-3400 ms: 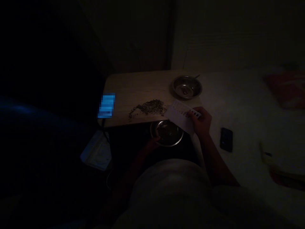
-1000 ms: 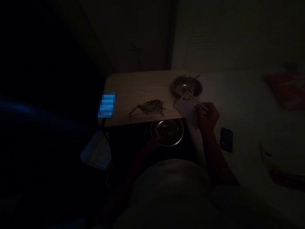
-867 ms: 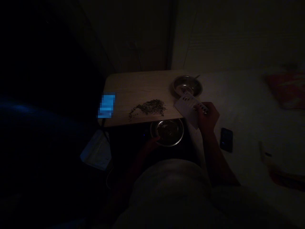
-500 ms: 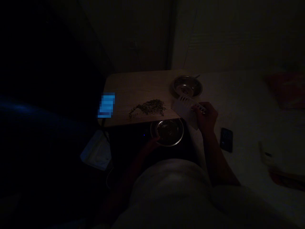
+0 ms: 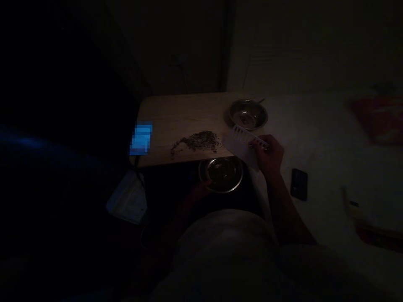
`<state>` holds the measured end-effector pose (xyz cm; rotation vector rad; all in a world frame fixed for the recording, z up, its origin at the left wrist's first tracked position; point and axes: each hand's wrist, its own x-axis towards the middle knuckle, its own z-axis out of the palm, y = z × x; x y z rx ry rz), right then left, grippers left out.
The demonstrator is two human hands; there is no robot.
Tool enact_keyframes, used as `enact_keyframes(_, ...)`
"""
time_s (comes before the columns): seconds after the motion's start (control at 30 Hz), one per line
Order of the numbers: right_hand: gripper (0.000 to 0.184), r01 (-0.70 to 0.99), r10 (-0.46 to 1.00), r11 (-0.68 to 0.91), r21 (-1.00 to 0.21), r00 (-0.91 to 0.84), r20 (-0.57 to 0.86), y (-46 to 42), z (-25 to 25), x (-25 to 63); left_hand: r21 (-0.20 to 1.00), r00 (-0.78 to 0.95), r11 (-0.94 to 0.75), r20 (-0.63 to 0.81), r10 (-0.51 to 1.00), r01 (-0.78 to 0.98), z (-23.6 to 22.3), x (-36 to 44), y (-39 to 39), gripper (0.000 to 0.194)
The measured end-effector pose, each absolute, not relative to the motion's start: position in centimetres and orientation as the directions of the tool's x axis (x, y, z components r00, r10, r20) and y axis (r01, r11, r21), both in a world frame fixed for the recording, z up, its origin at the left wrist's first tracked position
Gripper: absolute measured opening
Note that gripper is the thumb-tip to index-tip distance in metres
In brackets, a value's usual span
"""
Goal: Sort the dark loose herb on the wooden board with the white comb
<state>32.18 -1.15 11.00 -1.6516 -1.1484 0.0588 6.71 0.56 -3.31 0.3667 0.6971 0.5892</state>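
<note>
In dim light, my right hand (image 5: 269, 153) is closed on the edge of a pale flat plastic piece with a row of slots (image 5: 241, 144); I cannot tell its exact kind. Its left end is over the wooden table's front right corner, beside a scattered pile of small dark bits (image 5: 203, 140) like seeds or dried leaves. My left hand (image 5: 204, 186) grips the rim of a metal bowl (image 5: 223, 174) just below the table's front edge. Its thumb shows at the rim; the other fingers are hidden. Dark contents lie in this bowl.
A second metal bowl (image 5: 247, 115) stands at the back right of the wooden table (image 5: 176, 111). A glowing blurred screen (image 5: 140, 139) is at its left edge. On the pale surface at right lie a phone (image 5: 299, 184) and a red packet (image 5: 378, 119). A pale tray-like object (image 5: 129, 199) is lower left.
My right hand first went right with the slotted piece, up to the second bowl, then came back left toward the pile. The left hand and its bowl have stayed in place.
</note>
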Motion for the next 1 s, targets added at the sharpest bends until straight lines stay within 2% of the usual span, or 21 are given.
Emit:
enact_keyframes(0.5, 0.016, 0.643, 0.700, 0.046, -0.764, 0.525, 0.484, -1.0, 10.9, 31.7, 0.473, 0.585, 0.812, -0.568, 0.579, -0.343, -2.5, 6.7, 0.4, 0.039)
enact_keyframes(0.83, 0.021, 0.622, 0.742, 0.046, -0.782, 0.503, 0.444, -1.0, 10.9, 31.5, 0.480, 0.588, 0.798, -0.545, 0.597, -0.366, -2.8, 6.7, 0.5, 0.048)
enact_keyframes(1.0, 0.018, 0.619, 0.709, 0.048, -0.784, 0.531, 0.463, -0.8, 11.0, 31.5, 0.497, 0.607, 0.795, -0.526, 0.595, -0.348, -2.6, 6.7, 0.5, 0.056)
